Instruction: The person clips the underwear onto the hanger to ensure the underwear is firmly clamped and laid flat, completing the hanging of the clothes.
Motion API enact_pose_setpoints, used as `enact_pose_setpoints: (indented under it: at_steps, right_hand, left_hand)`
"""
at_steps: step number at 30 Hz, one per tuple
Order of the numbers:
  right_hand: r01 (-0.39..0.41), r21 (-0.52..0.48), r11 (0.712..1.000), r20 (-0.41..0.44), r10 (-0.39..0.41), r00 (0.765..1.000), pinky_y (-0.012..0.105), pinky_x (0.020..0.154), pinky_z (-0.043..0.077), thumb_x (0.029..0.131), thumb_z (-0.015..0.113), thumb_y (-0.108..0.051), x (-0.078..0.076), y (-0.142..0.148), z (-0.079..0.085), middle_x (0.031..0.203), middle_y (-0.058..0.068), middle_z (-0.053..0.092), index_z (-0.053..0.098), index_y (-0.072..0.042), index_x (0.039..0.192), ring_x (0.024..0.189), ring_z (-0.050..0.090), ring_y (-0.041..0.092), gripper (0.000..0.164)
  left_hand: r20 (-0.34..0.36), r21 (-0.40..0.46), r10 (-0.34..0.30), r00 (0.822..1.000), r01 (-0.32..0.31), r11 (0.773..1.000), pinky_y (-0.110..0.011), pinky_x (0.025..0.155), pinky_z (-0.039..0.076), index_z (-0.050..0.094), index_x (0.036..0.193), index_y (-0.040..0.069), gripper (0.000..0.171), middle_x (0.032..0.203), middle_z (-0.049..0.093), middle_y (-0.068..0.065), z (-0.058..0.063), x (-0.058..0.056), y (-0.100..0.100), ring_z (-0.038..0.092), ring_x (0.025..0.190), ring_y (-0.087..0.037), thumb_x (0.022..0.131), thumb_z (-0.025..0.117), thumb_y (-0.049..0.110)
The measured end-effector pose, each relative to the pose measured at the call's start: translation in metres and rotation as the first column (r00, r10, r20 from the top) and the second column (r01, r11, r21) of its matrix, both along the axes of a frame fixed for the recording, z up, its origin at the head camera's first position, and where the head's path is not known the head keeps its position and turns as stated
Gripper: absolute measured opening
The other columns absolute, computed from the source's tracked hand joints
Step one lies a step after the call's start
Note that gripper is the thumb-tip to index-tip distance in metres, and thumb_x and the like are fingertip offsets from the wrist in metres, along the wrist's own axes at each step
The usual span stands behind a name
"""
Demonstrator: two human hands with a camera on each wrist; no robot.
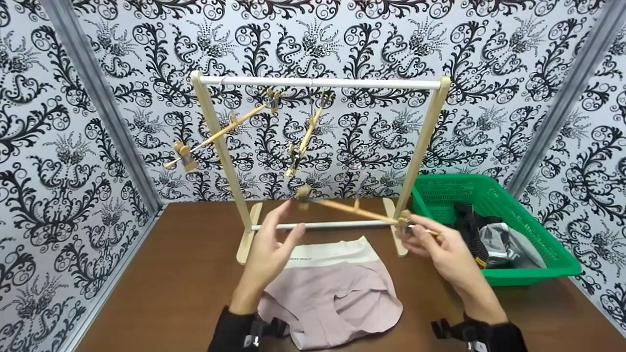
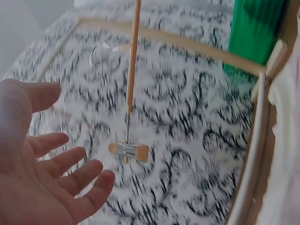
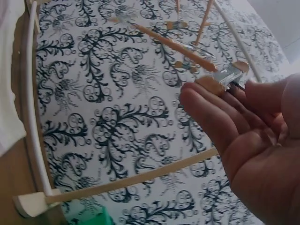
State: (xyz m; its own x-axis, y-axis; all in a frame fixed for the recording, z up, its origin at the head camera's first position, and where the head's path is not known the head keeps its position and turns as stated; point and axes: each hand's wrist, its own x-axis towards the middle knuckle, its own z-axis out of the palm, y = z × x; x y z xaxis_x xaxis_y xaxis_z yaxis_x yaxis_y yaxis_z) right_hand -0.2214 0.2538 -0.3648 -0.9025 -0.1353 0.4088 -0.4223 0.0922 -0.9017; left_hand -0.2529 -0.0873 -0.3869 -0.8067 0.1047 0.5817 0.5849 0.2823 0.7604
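My right hand holds a wooden clip hanger by its right end, fingers and thumb around the clip there. In the right wrist view that clip sits at the fingertips. The hanger's stick slants up to the left, its other clip hanging free of the left hand. My left hand is beside that end, fingers spread and relaxed, holding nothing. Below the hands, a pair of pink underpants with a cream waistband lies flat on the brown table.
Behind the hands stands a wooden rack with a white top rail. Two more clip hangers, one on the left and another near the middle, hang from it. At right, a green basket contains dark and grey fabric items.
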Motion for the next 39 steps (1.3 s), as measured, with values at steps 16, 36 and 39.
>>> enact_pose_setpoints:
  at_steps: [16,36,39]
  right_hand:
    - [-0.383,-0.028,0.923,0.134,0.383,0.914,0.027,0.069,0.057,0.109,0.045,-0.014,-0.049,0.001,-0.024,0.125,0.026,0.066,0.045,0.009,0.144,0.107,0.068,0.039,0.042]
    - [-0.181,-0.170,0.969,0.179,0.212,0.961,0.052,0.087,0.055,0.105,0.055,-0.011,-0.078,-0.026,-0.048,0.130,0.016,0.060,0.050,0.010,0.140,0.100,0.071,0.036,0.041]
    - [-0.144,-0.185,0.972,0.203,0.181,0.962,0.051,0.086,0.056,0.105,0.056,-0.011,-0.083,-0.028,-0.053,0.126,0.019,0.061,0.050,0.010,0.140,0.097,0.073,0.032,0.041]
  left_hand:
    - [0.280,0.210,-0.055,0.959,-0.005,0.978,-0.037,0.110,0.041,0.044,0.151,0.002,0.058,0.151,0.047,-0.016,-0.017,-0.009,-0.042,0.051,0.133,-0.025,0.101,0.065,0.022]
    - [0.248,0.235,0.101,0.963,-0.161,0.959,-0.023,0.075,0.054,0.062,0.131,-0.005,0.038,0.114,0.070,-0.018,-0.033,-0.027,-0.047,0.066,0.090,-0.026,0.095,0.069,0.005]
    - [0.258,0.238,0.152,0.954,-0.215,0.947,-0.021,0.070,0.053,0.066,0.125,-0.006,0.037,0.110,0.072,-0.018,-0.036,-0.030,-0.047,0.066,0.084,-0.022,0.091,0.075,0.006]
